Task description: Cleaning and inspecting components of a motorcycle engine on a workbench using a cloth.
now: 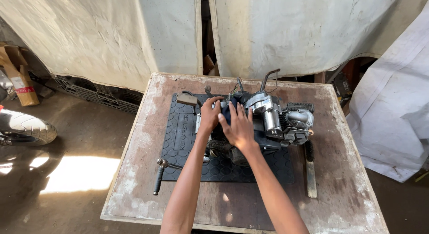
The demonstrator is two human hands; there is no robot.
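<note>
On the black rubber mat (178,140), I'm pressing both open palms, left hand (209,114) and right hand (238,126), onto the grey metal motorcycle engine (268,120), gripping nothing; likely heavy, rigid, greasy, best lifted by its casing.

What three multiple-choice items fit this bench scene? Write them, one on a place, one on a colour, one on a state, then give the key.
1. Where does the engine stand?
A. On the floor
B. On the black rubber mat on the wooden table
C. On a cardboard box

2. What colour is the cloth under the hands?
A. Dark blue
B. Bright yellow
C. White

3. How is the right hand placed?
A. Hanging off the table edge
B. Gripping the long brush
C. Flat, fingers spread, on top of the engine

Key: 1 B, the mat lies under the engine on the tabletop. 2 A, a dark blue fabric shows between the left hand and the right hand. 3 C, the palm is down with fingers spread over the engine; the brush lies untouched at the right.
</note>
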